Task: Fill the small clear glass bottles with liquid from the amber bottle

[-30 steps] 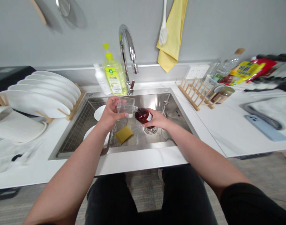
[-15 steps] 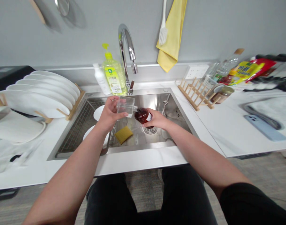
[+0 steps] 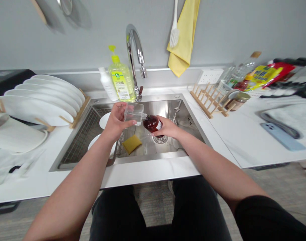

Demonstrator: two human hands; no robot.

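My left hand (image 3: 117, 120) is closed around a clear square bottle (image 3: 133, 113), which it holds tipped on its side with the neck pointing right. My right hand (image 3: 167, 127) grips a dark amber bottle (image 3: 150, 123) with a white label, tilted so that its mouth faces left. The two mouths meet, or nearly so, above the sink (image 3: 147, 155). A little liquid seems to lie in the clear bottle. Below the hands, a yellow sponge (image 3: 132, 144) rests on the sink floor, left of the drain (image 3: 160, 139).
White dishes (image 3: 95, 142) sit in a wire basket at the sink's left. Behind stand a chrome faucet (image 3: 135, 43), a dish soap bottle (image 3: 121, 82) and a white bottle (image 3: 107, 83). Racked plates (image 3: 42, 107) are left; a wooden rack (image 3: 205, 103) and phone (image 3: 282, 136) are right.
Both bottles and both hands keep almost the same pose. The whole view has shifted very slightly.
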